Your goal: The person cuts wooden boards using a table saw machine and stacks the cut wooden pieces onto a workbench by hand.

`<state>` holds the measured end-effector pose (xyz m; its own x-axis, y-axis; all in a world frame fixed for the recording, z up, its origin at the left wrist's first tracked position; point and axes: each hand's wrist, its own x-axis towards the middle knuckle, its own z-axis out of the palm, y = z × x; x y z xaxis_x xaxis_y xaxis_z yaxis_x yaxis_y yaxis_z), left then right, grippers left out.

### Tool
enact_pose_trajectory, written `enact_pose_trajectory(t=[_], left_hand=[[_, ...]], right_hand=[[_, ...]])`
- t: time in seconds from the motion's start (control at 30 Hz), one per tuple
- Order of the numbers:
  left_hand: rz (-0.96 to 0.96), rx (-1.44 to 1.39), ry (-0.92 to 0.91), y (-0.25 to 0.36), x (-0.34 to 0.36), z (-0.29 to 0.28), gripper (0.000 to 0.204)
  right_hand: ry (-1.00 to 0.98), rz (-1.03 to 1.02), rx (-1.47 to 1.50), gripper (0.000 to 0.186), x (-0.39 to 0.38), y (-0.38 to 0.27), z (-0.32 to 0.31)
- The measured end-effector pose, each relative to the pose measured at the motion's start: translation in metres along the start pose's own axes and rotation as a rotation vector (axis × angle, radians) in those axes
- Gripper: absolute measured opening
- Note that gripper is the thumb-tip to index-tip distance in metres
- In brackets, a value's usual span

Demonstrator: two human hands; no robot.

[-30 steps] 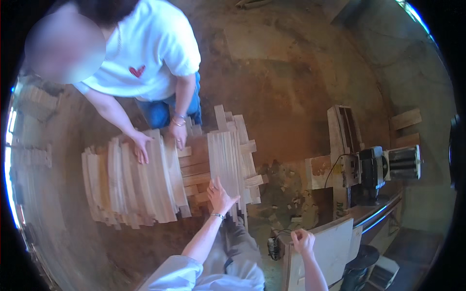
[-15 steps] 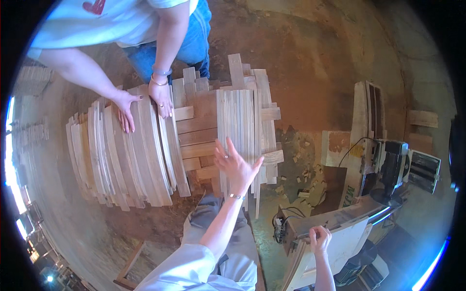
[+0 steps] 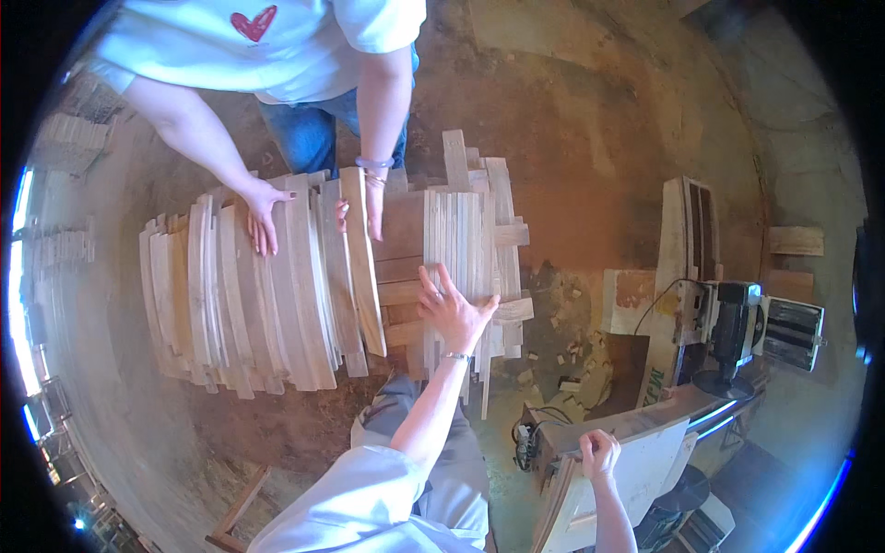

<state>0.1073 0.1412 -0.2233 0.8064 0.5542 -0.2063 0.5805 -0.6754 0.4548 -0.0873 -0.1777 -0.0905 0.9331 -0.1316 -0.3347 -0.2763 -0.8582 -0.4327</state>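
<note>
My left hand [image 3: 456, 311], a metal band at its wrist, lies with fingers spread over the right-hand stack of narrow wooden strips [image 3: 452, 221]. Its thumb points right across the strips. My right hand [image 3: 600, 452] is curled closed above the upper edge of a pale panel [image 3: 613, 493]; I cannot make out whether anything is inside its fingers. Across from me, a co-worker's hand [image 3: 371, 205] holds up one wooden strip [image 3: 362, 263], slightly tilted. The co-worker's other hand [image 3: 264, 210] rests on the left stack of wooden strips [image 3: 240, 304].
Crosswise wooden boards [image 3: 399, 235] lie beneath and between the stacks. Wood offcuts [image 3: 576, 369] litter the floor at right. Beyond them stand a black machine part [image 3: 736, 318], a cable [image 3: 656, 309] and an upright board [image 3: 671, 240]. A wooden frame [image 3: 241, 507] lies lower left.
The co-worker has raised one strip at the left stack's right edge. My left hand has shifted slightly right and down over the strips. My right hand stays curled, almost unmoved.
</note>
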Motion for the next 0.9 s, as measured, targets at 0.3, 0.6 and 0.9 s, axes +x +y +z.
enact_pose_trajectory(t=[0.3,0.6,0.9], left_hand=[[0.242,0.24,0.121,-0.021,-0.006,0.009,0.122],[0.211,0.145,0.095,-0.018,-0.01,0.018,0.126],[0.138,0.138,0.016,-0.02,-0.006,0.016,0.123]], right_hand=[[0.057,-0.059,0.007,0.023,-0.006,0.007,0.009],[-0.032,-0.034,0.064,0.02,-0.004,0.016,0.008],[-0.115,-0.007,0.101,0.035,-0.004,-0.012,-0.005]])
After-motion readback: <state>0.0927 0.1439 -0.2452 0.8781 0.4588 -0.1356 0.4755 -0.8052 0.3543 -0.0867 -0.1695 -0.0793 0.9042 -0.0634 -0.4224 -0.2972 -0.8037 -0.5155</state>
